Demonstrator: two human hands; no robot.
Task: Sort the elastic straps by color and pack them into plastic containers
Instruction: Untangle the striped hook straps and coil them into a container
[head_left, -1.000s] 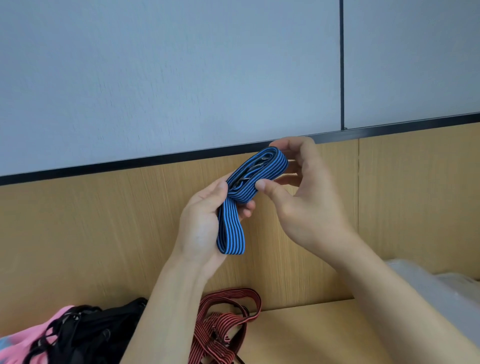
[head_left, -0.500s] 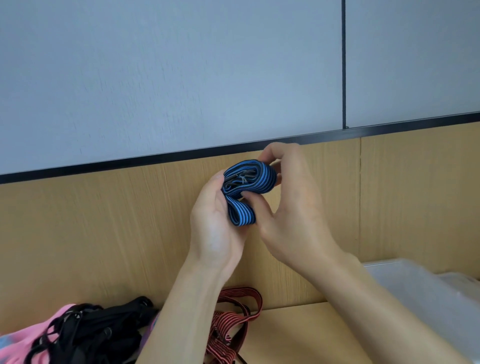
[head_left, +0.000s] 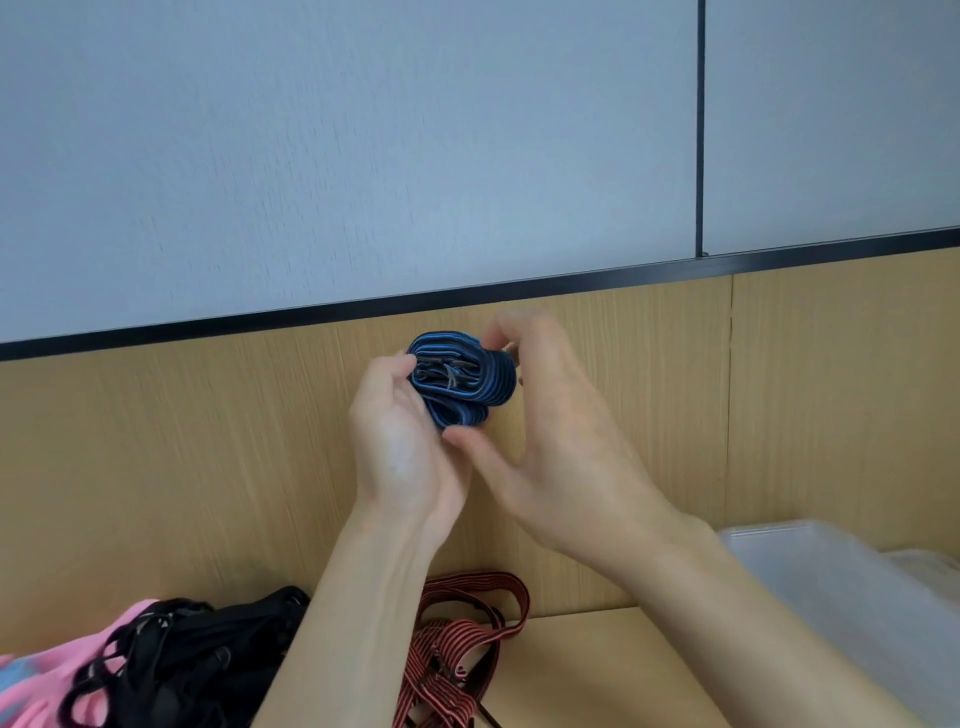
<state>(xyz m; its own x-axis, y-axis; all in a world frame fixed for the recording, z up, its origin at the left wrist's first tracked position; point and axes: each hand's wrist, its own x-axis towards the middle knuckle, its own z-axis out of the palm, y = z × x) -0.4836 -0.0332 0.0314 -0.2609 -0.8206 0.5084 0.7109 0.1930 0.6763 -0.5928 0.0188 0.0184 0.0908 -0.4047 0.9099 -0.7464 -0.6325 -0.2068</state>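
Observation:
A blue striped elastic strap (head_left: 462, 379) is folded into a tight bundle, held up in front of the wooden wall panel. My left hand (head_left: 400, 447) grips its left side with curled fingers. My right hand (head_left: 550, 421) wraps its fingers over the top and right, thumb under the bundle. Down on the table lie a red-and-black striped strap (head_left: 457, 644) and a heap of black straps (head_left: 197, 660). A clear plastic container (head_left: 810, 566) stands at the lower right, partly behind my right forearm.
A pink item (head_left: 47, 670) lies at the bottom left under the black straps. The wooden table surface (head_left: 587, 670) shows between the red strap and the container. A wood panel and grey wall rise close behind.
The hanging loop of the blue strap has been folded up into a compact bundle between both hands. The view has tipped down a little, showing more of the container.

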